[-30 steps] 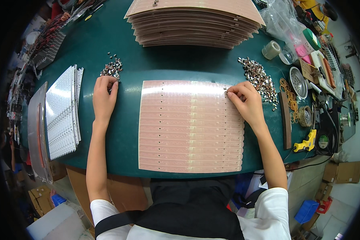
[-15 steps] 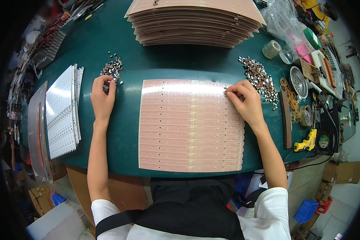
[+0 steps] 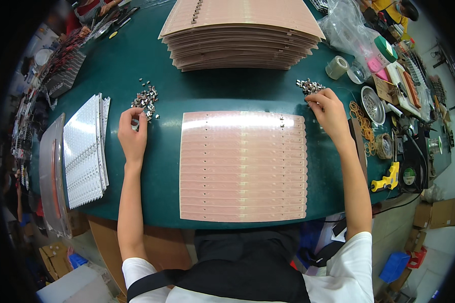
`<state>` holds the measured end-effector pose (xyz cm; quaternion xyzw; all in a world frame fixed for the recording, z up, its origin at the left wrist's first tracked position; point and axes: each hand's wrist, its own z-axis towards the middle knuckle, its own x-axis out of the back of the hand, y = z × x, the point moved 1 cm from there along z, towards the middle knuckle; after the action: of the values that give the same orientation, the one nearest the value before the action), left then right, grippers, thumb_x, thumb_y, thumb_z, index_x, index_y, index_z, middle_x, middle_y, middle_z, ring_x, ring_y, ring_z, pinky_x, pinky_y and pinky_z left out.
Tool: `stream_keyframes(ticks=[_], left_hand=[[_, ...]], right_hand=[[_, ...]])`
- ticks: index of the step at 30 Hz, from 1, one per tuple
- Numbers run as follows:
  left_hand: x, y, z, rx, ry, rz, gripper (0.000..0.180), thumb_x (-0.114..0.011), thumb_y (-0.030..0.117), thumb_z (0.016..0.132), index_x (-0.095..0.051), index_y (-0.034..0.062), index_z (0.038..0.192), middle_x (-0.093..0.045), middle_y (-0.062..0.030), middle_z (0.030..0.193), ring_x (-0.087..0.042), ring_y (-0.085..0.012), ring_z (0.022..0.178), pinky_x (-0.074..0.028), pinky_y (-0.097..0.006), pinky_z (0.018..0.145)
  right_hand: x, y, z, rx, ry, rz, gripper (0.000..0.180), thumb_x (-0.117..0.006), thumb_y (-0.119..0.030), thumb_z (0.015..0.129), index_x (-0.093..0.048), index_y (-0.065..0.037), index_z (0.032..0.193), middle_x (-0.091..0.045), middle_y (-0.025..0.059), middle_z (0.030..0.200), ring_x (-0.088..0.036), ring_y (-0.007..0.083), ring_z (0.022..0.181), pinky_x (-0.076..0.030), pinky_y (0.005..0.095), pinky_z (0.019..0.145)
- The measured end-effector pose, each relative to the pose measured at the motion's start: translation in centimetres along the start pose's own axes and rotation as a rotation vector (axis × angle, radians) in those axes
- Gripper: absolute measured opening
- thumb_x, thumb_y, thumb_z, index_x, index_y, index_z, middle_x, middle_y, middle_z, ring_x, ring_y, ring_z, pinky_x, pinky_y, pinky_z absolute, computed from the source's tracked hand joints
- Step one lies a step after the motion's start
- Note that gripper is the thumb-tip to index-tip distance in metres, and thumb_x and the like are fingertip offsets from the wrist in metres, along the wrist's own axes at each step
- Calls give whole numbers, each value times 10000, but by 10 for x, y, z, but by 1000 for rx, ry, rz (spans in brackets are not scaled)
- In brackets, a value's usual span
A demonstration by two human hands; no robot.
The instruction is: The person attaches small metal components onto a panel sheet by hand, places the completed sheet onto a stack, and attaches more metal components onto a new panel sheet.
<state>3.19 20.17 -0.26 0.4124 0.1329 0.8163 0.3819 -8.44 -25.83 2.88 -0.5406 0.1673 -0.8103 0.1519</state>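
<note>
A pale pink panel (image 3: pixel 242 171), ruled into narrow strips with rows of small dark holes, lies flat between my hands. Two tiny metal pieces (image 3: pixel 282 121) sit on it near the top right. By the near edge of the left pile of small metal pieces (image 3: pixel 145 98), my left hand (image 3: pixel 132 132) is closed, thumb against fingers; whatever is between them is too small to name. My right hand (image 3: pixel 331 113) pinches at the near side of the right pile of metal pieces (image 3: pixel 309 87), covering much of it. What its fingertips hold, if anything, cannot be made out.
A tall stack of similar pink panels (image 3: pixel 237 48) stands at the back. Perforated white sheets (image 3: pixel 86 154) lie at the left. Rubber bands (image 3: pixel 364 129), a metal bowl (image 3: pixel 373 105), a wire spool, and a yellow-handled tool (image 3: pixel 386 178) crowd the right. Other people work at the far edges.
My right hand has left the panel's upper right and moved to the right pile. Metal pieces now show on the panel there. My left hand remains beside the left pile.
</note>
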Motion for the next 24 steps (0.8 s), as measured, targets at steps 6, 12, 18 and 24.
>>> stream_keyframes(ticks=[6,12,18,24], left_hand=[[3,-3,-2,45,2,4,121,-635,96,917,-649,16,1007,-652,-51,890,-587,-130,757,-484,-264,693],[2,-6,-1,54,17,-55,123,-632,102,924,-647,16,1011,-657,-46,906,-597,-125,772,-489,-261,709],[3,-5,0,103,19,-74,102,-631,99,914,-642,35,993,-649,-55,900,-604,-139,767,-498,-277,700],[2,-6,-2,119,8,-87,97,-630,95,915,-644,35,990,-646,-47,894,-598,-132,773,-493,-269,700]], right_hand=[[-8,3,2,121,-41,-244,80,-667,-65,830,-647,-39,903,-611,116,919,-612,330,899,-499,409,770],[2,-17,-18,-123,41,170,89,-632,-60,889,-675,-26,958,-676,87,874,-653,214,796,-517,332,708],[-7,-42,-42,-343,-142,655,150,-615,-37,925,-684,20,1045,-706,64,833,-653,99,726,-532,227,661],[-9,-71,-46,32,-31,304,105,-665,-11,866,-707,-21,962,-688,76,838,-640,162,693,-518,276,647]])
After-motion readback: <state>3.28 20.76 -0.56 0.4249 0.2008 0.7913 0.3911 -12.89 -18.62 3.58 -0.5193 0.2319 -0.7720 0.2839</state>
